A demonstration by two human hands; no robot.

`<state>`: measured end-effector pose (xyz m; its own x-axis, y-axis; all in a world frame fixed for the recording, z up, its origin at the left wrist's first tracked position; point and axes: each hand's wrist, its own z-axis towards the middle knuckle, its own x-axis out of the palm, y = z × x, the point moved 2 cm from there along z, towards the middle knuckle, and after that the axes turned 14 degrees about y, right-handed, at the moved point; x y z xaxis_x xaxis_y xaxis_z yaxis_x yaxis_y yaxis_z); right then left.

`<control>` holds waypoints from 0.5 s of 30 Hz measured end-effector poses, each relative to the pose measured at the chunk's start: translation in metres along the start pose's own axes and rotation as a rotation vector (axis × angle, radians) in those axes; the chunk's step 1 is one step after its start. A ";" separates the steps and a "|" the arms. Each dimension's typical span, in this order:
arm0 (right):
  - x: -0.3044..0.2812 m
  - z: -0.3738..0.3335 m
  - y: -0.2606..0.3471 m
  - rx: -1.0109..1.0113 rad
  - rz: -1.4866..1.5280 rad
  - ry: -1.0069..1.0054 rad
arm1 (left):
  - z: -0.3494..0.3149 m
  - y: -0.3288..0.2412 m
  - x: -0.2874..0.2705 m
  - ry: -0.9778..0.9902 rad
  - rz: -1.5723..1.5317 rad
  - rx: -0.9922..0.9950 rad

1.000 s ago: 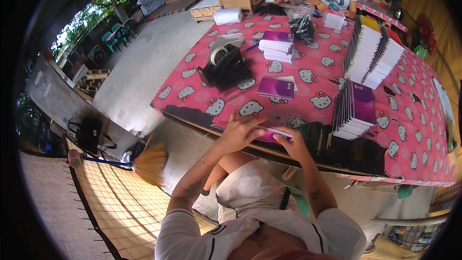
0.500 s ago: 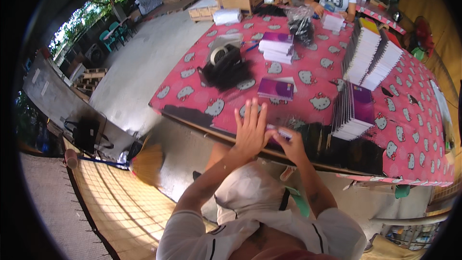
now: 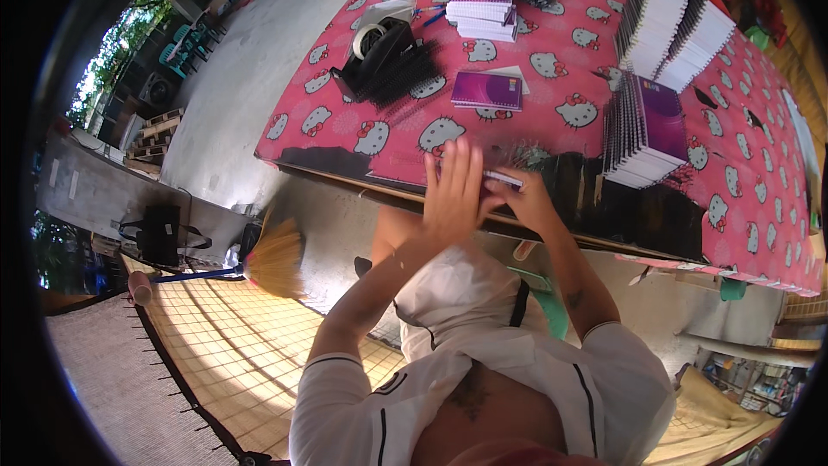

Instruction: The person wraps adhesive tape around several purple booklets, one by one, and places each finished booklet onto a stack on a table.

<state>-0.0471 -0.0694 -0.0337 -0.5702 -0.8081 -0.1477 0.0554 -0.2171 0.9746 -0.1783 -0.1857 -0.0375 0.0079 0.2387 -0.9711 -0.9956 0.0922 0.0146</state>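
Two hands over a small notebook [image 3: 504,177] at the table's near edge.
The left hand [image 3: 454,193] lies flat and opened out, fingers extended away from the body, covering most of it; the right hand [image 3: 525,199] is curled closed, pinching its right end. The visible page edge runs left to right, tilting slightly nearer at the right; its full long axis is hidden. Beyond, a purple notebook [image 3: 487,91] lies lengthwise left to right, then a notebook stack [image 3: 481,15].

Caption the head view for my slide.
Left hand mostly covers a notebook, right hand grips it, at a pink table.
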 end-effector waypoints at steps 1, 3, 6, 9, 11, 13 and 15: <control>-0.001 0.001 -0.004 0.027 0.023 -0.005 | 0.010 0.007 -0.007 -0.003 0.019 0.005; -0.010 0.000 0.006 0.088 -0.028 0.052 | 0.033 0.011 -0.019 -0.035 0.050 0.004; 0.001 0.001 -0.004 -0.053 0.022 0.005 | -0.001 -0.001 0.010 -0.035 -0.014 0.055; -0.004 0.005 -0.006 -0.168 -0.183 0.018 | 0.035 0.007 -0.024 0.017 -0.032 0.006; -0.005 -0.002 -0.001 0.042 -0.053 0.049 | 0.051 0.008 -0.032 0.066 -0.004 0.051; -0.004 -0.001 -0.003 -0.016 -0.044 -0.003 | 0.018 -0.007 0.001 0.023 -0.073 0.112; -0.001 -0.001 -0.004 -0.084 -0.034 0.023 | 0.005 -0.020 0.002 -0.017 -0.128 0.119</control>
<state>-0.0465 -0.0684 -0.0373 -0.5540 -0.8117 -0.1849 0.1055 -0.2887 0.9516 -0.1582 -0.1823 -0.0380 0.1366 0.2335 -0.9627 -0.9684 0.2363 -0.0801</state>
